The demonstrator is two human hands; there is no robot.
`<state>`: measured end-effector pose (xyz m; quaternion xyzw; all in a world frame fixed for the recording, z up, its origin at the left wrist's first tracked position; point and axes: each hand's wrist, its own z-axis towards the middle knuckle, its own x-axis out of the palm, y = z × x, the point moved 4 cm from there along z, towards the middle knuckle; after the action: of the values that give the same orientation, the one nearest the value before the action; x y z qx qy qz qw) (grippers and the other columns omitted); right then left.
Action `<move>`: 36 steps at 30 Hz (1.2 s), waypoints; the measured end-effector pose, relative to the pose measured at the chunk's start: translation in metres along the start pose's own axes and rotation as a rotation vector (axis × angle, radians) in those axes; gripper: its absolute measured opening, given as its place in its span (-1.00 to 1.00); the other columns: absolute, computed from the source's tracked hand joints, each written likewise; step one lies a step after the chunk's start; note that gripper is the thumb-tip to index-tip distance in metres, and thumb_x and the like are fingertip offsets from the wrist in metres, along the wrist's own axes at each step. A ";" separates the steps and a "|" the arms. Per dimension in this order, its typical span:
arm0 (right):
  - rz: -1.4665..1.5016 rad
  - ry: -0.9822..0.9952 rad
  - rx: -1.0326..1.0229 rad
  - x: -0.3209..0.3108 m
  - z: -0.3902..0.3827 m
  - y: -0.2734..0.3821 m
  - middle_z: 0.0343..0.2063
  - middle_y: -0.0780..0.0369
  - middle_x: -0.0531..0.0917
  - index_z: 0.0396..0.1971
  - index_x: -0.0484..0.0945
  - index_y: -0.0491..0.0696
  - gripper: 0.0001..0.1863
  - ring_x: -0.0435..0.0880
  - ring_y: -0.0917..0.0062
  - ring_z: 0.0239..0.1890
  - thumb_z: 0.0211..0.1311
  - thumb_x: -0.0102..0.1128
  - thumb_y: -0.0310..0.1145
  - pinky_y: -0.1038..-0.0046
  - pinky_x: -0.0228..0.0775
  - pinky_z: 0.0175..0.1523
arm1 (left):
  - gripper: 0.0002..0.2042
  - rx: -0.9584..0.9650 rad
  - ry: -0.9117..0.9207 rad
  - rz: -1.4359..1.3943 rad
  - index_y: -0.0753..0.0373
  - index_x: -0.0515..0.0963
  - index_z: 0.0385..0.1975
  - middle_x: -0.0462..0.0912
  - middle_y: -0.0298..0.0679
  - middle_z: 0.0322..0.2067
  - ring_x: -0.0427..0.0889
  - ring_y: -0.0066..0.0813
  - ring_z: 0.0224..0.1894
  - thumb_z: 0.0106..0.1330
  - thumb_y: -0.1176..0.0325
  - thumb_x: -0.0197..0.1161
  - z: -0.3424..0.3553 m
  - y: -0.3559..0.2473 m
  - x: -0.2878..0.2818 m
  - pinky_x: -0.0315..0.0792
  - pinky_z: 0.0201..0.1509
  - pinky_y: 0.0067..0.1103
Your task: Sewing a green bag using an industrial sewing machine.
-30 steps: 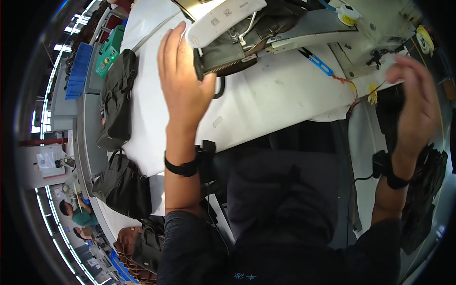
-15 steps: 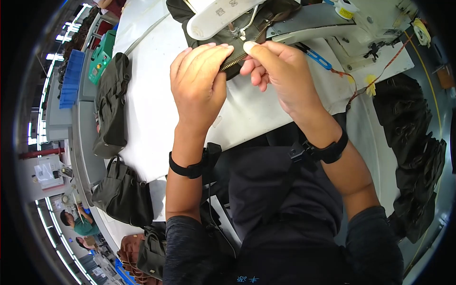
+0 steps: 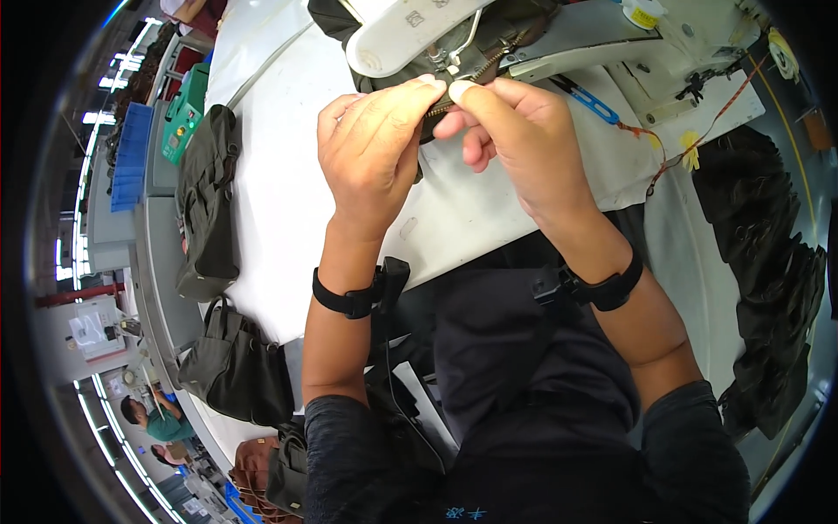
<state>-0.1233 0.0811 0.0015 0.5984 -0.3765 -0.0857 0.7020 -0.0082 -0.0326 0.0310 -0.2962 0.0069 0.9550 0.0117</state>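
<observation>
A dark olive fabric bag (image 3: 524, 22) with a brass-toothed zipper (image 3: 495, 59) lies under the white sewing machine head (image 3: 410, 37). Its near edge is between my hands, close to the metal presser foot (image 3: 454, 70). My left hand (image 3: 371, 144) is closed over this edge, fingers together and thumb tucked low. Against the zipper just right of it, my right hand (image 3: 524, 131) pinches with thumb and forefinger, its other fingers curled loosely. The hands hide part of the zipper, and their fingertips nearly meet.
Blue-handled thread snips (image 3: 595, 106) lie right of my hands by the machine bed (image 3: 585, 57). Dark bags (image 3: 209, 205) line the table's left side, with a brown one (image 3: 253, 467) lower down. Dark pieces (image 3: 768, 279) hang in a pile at right. People work far left.
My left hand has slid right along the zipper, so its fingertips are closer to my right hand's and cover more teeth. The right hand keeps its pinch. The whole view has shifted slightly.
</observation>
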 end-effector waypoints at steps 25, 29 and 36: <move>0.095 -0.029 -0.032 -0.004 -0.006 -0.005 -0.57 0.39 0.57 -0.41 0.59 -0.06 -0.79 0.49 0.76 -0.59 0.46 0.28 -0.31 0.62 0.37 -0.48 | -0.68 0.096 -0.014 0.008 0.12 0.76 -0.06 0.84 -0.34 -0.11 0.78 -0.46 -0.12 0.18 0.56 0.41 0.002 -0.001 0.000 0.48 0.01 -0.47; 0.031 -0.047 -0.009 -0.002 -0.008 -0.005 -0.56 0.37 0.60 -0.39 0.62 -0.08 -0.78 0.49 0.75 -0.60 0.46 0.28 -0.30 0.61 0.37 -0.50 | -0.68 0.084 -0.008 -0.014 0.13 0.76 -0.06 0.84 -0.34 -0.10 0.78 -0.45 -0.09 0.17 0.56 0.39 0.001 0.000 -0.001 0.49 0.03 -0.47; 0.027 -0.002 -0.023 -0.001 -0.001 -0.003 -0.52 0.34 0.66 -0.35 0.68 -0.08 -0.80 0.49 0.75 -0.58 0.45 0.30 -0.29 0.63 0.37 -0.43 | -0.67 0.058 -0.005 -0.027 0.16 0.75 -0.08 0.85 -0.33 -0.09 0.79 -0.44 -0.10 0.15 0.61 0.35 0.003 -0.001 -0.002 0.49 0.03 -0.47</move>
<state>-0.1223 0.0816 -0.0014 0.5849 -0.3843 -0.0812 0.7097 -0.0080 -0.0314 0.0345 -0.2934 0.0307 0.9549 0.0331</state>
